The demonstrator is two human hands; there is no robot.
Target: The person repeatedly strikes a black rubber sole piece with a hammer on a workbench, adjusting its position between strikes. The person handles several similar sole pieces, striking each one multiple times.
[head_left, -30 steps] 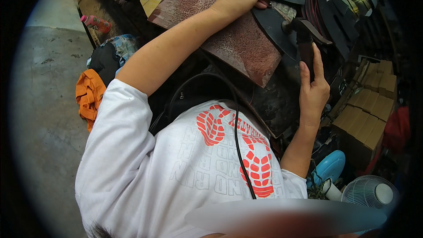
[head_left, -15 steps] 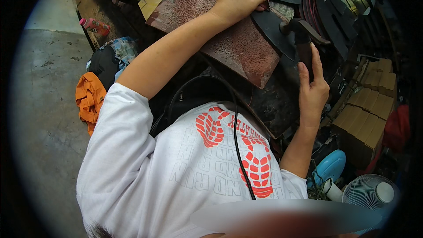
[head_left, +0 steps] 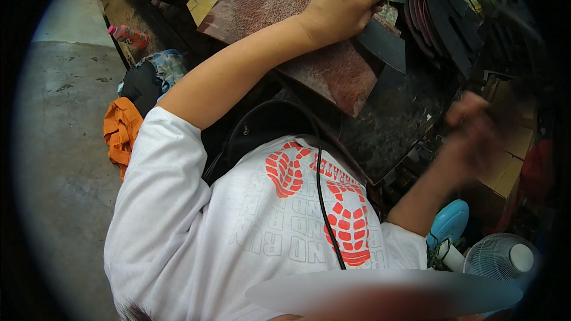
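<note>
My left hand [head_left: 345, 9] reaches forward onto a worn reddish-brown board [head_left: 285, 0] and curls over the edge of a flat black sheet piece [head_left: 383, 44] that lies on the board's right side. A stack of similar black cut pieces [head_left: 443, 21] stands just right of that hand. My right hand [head_left: 476, 137] is lower at the right, over the dark bench edge [head_left: 392, 125]. It is a motion blur, so I cannot see its fingers or anything in it.
An orange cloth [head_left: 122, 131] and a dark bundle [head_left: 143, 86] lie on the concrete floor [head_left: 65, 160] at the left, with a pink bottle [head_left: 128, 35] beyond. Cardboard boxes [head_left: 505, 169], a blue object [head_left: 449, 223] and a white fan [head_left: 502, 258] crowd the lower right.
My right hand has dropped and swung to the right from its raised spot beside the board, and is now blurred. The left hand stays on the black piece.
</note>
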